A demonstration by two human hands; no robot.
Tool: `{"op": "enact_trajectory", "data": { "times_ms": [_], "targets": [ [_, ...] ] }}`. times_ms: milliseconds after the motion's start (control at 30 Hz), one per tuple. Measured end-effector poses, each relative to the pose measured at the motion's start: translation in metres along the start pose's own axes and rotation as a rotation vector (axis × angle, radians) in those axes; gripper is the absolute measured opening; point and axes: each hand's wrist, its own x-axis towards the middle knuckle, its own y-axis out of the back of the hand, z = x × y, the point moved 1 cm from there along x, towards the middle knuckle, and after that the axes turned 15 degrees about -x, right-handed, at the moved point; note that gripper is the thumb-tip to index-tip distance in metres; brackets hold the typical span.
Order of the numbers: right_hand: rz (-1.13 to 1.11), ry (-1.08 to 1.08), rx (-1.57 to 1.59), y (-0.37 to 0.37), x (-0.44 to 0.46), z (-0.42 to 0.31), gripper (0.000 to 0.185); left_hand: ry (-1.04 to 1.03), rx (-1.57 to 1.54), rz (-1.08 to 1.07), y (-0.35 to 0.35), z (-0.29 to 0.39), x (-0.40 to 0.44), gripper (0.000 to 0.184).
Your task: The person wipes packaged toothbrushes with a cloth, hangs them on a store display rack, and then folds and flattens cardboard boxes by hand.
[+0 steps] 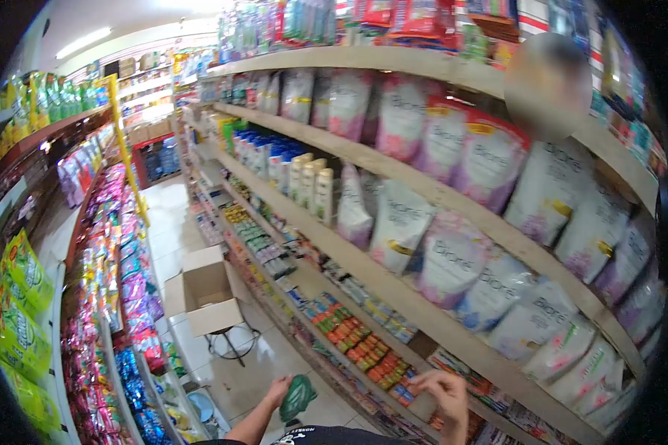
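My left hand (280, 389) is closed on a crumpled dark green plastic bag (298, 398), low in the middle of the view above the tiled floor. At the lower right my right hand (443, 391) is raised beside the lower shelves, its fingers bent and apart, with nothing visible in it. Nearest to it are rows of small orange and green packets (364, 348). Above it, white and pink Biore pouches (453, 259) stand on the middle shelf, and more pouches (490, 159) line the shelf higher up.
An open, apparently empty cardboard box (212, 291) rests on a round metal stool (234, 345) in the aisle. Hanging sachets (96, 297) and green pouches (18, 326) line the left side. A yellow post (128, 156) stands farther back.
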Motion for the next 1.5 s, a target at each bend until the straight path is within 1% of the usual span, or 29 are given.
{"op": "enact_trajectory", "data": {
  "times_ms": [33,100,167,233,267,333,433,500,567,600,633,700,733,767,833,867,900,967,1000,1067,1100,1133,1200,1233,1333,1367,1433,1467,1500],
  "targets": [
    [-0.113,-0.142,-0.037,-0.026,0.019,0.018,0.016,0.025,-0.218,-0.041,-0.006,0.027,-0.006,0.044],
    [-0.174,-0.123,0.022,-0.084,0.051,0.053,0.016,0.12,-0.519,-0.094,-0.017,0.09,-0.035,0.038],
    [-0.287,-0.152,0.11,-0.13,0.073,0.063,0.022,0.086,-0.625,-0.153,-0.015,0.128,-0.043,0.035],
    [-0.411,-0.234,0.02,-0.172,0.092,0.061,0.039,0.124,-0.748,-0.228,-0.01,0.156,-0.05,0.036],
    [-0.439,-0.243,0.019,-0.191,0.099,0.065,0.039,0.128,-0.765,-0.203,-0.007,0.17,-0.056,0.036],
    [-0.531,-0.16,-0.087,-0.225,0.116,0.068,0.052,0.061,-0.785,-0.252,-0.003,0.192,-0.065,0.039],
    [-0.65,-0.086,-0.105,-0.268,0.131,0.061,0.059,-0.024,-0.709,-0.139,0.011,0.192,-0.06,0.044],
    [-0.681,-0.023,-0.119,-0.298,0.138,0.082,0.06,-0.028,-0.715,-0.076,0.025,0.196,-0.057,0.048],
    [-0.886,0.061,-0.172,-0.321,0.143,0.092,0.063,-0.06,-0.783,0.105,0.048,0.189,-0.042,0.04],
    [-0.914,0.165,-0.235,-0.331,0.148,0.093,0.061,-0.122,-0.775,0.124,0.064,0.183,-0.034,0.028],
    [-0.932,0.163,-0.235,-0.339,0.158,0.092,0.061,-0.119,-0.786,0.139,0.076,0.175,-0.028,0.028],
    [-1.202,0.138,-0.28,-0.359,0.187,0.089,0.052,-0.136,-0.982,0.218,0.097,0.178,-0.022,0.026],
    [-1.161,0.231,-0.189,-0.37,0.205,0.093,0.042,-0.152,-1.059,0.211,0.114,0.162,-0.005,0.022],
    [-1.137,0.229,-0.151,-0.386,0.223,0.099,0.037,-0.15,-1.066,0.23,0.123,0.172,-0.004,0.022],
    [-1.122,0.129,-0.192,-0.407,0.272,0.093,0.036,-0.119,-1.172,0.298,0.14,0.186,-0.004,0.01],
    [-1.085,0.083,-0.105,-0.428,0.294,0.11,0.036,-0.093,-1.244,0.232,0.164,0.158,0.014,0.009],
    [-1.044,0.041,-0.017,-0.454,0.319,0.133,0.036,-0.091,-1.248,0.257,0.169,0.168,0.016,0.009],
    [-0.968,0.06,-0.083,-0.499,0.372,0.149,0.035,-0.156,-0.973,0.561,0.176,0.209,0.011,0.02],
    [-0.927,0.062,-0.143,-0.531,0.396,0.169,0.031,-0.177,-0.983,0.578,0.182,0.217,0.013,0.029],
    [-0.878,0.031,-0.318,-0.578,0.429,0.178,0.028,-0.171,-0.969,0.633,0.193,0.223,0.025,0.027],
    [-0.898,0.028,-0.308,-0.6,0.437,0.18,0.028,-0.175,-0.953,0.66,0.198,0.223,0.029,0.026],
    [-0.925,0.083,-0.445,-0.627,0.446,0.19,0.034,-0.197,-0.856,0.698,0.211,0.196,0.042,0.021],
    [-0.965,0.199,-0.639,-0.676,0.451,0.21,0.054,-0.157,-0.844,0.705,0.212,0.217,0.052,0.018],
    [-0.98,0.201,-0.632,-0.693,0.452,0.207,0.054,-0.115,-0.834,0.691,0.211,0.225,0.058,0.016],
    [-0.99,0.282,-0.938,-0.727,0.447,0.211,0.076,-0.052,-0.836,0.66,0.218,0.23,0.081,0.015],
    [-1.0,0.283,-0.936,-0.733,0.447,0.219,0.076,-0.008,-0.859,0.604,0.217,0.24,0.088,0.015],
    [-1.115,0.205,-1.057,-0.74,0.448,0.232,0.08,0.006,-0.854,0.65,0.215,0.254,0.095,0.015],
    [-1.096,0.189,-1.028,-0.739,0.45,0.237,0.067,0.006,-0.853,0.653,0.217,0.257,0.097,0.015],
    [-1.102,0.19,-1.025,-0.74,0.456,0.242,0.067,0.008,-0.85,0.657,0.218,0.259,0.098,0.014]
  ]
}}
